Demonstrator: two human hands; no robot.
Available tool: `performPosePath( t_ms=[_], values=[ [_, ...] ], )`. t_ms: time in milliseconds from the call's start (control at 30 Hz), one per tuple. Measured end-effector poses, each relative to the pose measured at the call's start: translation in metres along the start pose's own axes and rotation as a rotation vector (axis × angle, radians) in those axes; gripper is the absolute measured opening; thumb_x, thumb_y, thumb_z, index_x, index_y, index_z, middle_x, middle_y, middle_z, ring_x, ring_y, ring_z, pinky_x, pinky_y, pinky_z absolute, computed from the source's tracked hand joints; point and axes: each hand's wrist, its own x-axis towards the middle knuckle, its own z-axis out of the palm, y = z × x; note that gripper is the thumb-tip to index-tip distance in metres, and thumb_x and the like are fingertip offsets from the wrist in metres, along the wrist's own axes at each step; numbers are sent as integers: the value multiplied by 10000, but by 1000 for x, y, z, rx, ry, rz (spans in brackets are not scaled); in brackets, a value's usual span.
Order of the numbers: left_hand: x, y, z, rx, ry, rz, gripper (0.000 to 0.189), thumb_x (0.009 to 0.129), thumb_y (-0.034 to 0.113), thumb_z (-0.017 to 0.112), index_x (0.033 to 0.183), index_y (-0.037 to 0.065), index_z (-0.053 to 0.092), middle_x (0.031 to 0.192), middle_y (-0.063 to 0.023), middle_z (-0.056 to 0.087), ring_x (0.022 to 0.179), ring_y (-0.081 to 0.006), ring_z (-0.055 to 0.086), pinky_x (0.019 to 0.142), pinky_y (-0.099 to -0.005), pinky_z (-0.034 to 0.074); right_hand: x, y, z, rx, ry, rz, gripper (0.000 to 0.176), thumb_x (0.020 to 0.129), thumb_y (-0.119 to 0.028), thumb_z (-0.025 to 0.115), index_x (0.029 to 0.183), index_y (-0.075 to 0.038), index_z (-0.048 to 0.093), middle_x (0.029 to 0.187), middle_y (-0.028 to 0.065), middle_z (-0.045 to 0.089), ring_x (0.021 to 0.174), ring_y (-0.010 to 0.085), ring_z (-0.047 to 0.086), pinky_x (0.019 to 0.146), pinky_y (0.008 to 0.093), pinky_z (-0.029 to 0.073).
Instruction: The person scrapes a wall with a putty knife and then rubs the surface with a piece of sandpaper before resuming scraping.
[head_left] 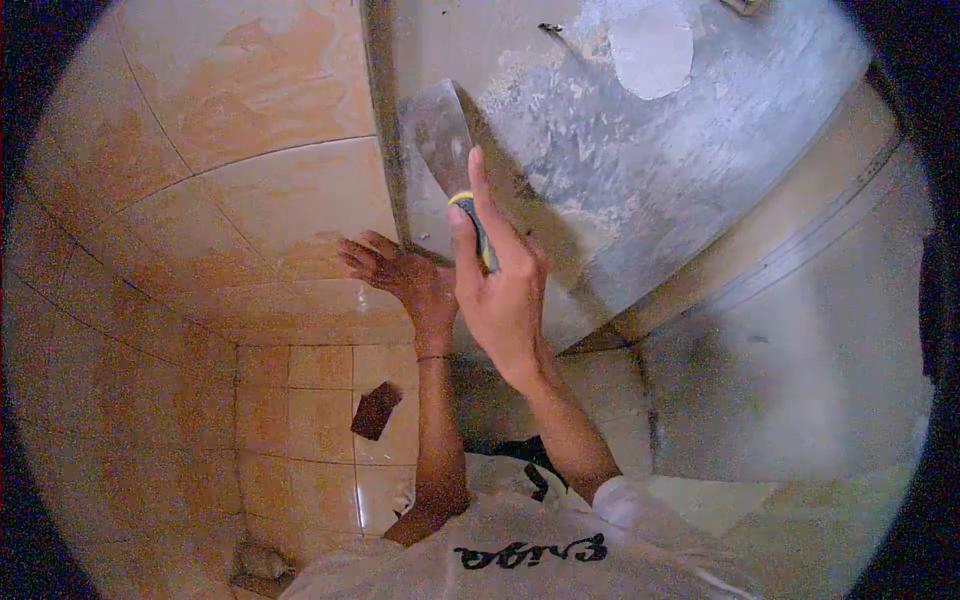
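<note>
My right hand (505, 270) is closed around the dark, yellow-trimmed handle of a putty knife (445, 135), with the forefinger stretched along it toward the blade. The wide metal blade overlaps the grey, patchy panel (560, 150), close to its left edge. Beside it, my left hand (400, 280) is open, fingers spread over the tiled surface (300, 215) near the corner of the panel. Nothing shows in the left hand.
A smooth white patch (655, 45) marks the upper part of the panel. Lower down, a dark reddish-brown block (377, 410) lies on the small tiles. A pale curved rim (770, 265) runs along the right, with a smooth grey surface (780, 380) beyond it.
</note>
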Motion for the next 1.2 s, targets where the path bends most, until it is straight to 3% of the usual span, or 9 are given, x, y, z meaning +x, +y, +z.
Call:
performPosePath(
  t_ms=[67,267,500,667,700,767,967,1133,1200],
  values=[
    [-1,-4,2,12,36,48,1238,863,555,704,1627,64,-137,1655,-346,-153,1518,-568,-141,1196,-696,-51,1,-16,-11,36,-189,342,492,1034,-122,609,1514,-74,510,1200,285,680,767,215,671,732,356,539],
    [-10,-3,0,63,-115,-92,1313,815,618,734,1625,56,-134,1654,-348,-156,1519,-561,-150,1196,-694,-57,-3,-10,-6,58,-87,208,492,1036,-114,603,1513,-48,500,1370,241,635,1145,204,690,901,347,531],
    [-6,5,-2,-11,-62,-40,1344,791,640,749,1626,59,-129,1654,-351,-149,1520,-559,-149,1196,-694,-61,-9,3,-2,24,-71,142,494,1041,-116,597,1518,-46,492,1313,227,680,1021,188,698,870,349,533],
    [-5,-5,0,-37,-40,-12,1362,777,653,758,1627,60,-126,1654,-352,-145,1521,-557,-148,1195,-694,-64,-30,13,-10,89,-187,362,529,1048,-111,583,1560,-77,455,1020,96,707,829,100,558,768,278,508],
    [-3,-9,6,-1,-63,-4,1400,745,674,771,1628,70,-132,1654,-357,-136,1517,-563,-153,1193,-698,-68,-33,13,-9,91,-193,369,529,1048,-111,583,1560,-77,455,1020,96,707,829,100,558,768,278,508],
    [-12,-17,7,54,-95,-11,1439,712,695,785,1629,79,-138,1653,-362,-126,1513,-569,-158,1190,-701,-72,-40,8,-11,234,-138,435,538,1038,-212,620,1543,-91,477,1356,220,659,1159,276,692,955,372,537],
    [-11,-3,-35,-97,-150,-36,1140,845,380,755,1660,122,1,1687,-299,-74,1563,-480,-63,1231,-650,27,-66,-6,-10,234,-166,285,593,995,-132,672,1518,47,459,1211,105,689,929,97,609,850,272,529],
    [-27,1,-89,-205,-301,-116,935,882,65,666,1661,157,156,1716,-216,23,1588,-394,44,1256,-600,102,-109,-20,-16,276,-277,424,676,965,-128,716,1542,49,412,1285,151,691,1011,129,640,890,290,529],
    [-37,-31,-135,-358,-635,-52,1029,858,141,734,1669,210,105,1734,-122,62,1588,-404,26,1261,-612,65,-141,-18,-8,329,-269,446,783,966,-155,731,1592,39,303,1308,179,686,1041,185,669,911,296,529]
  ],
)
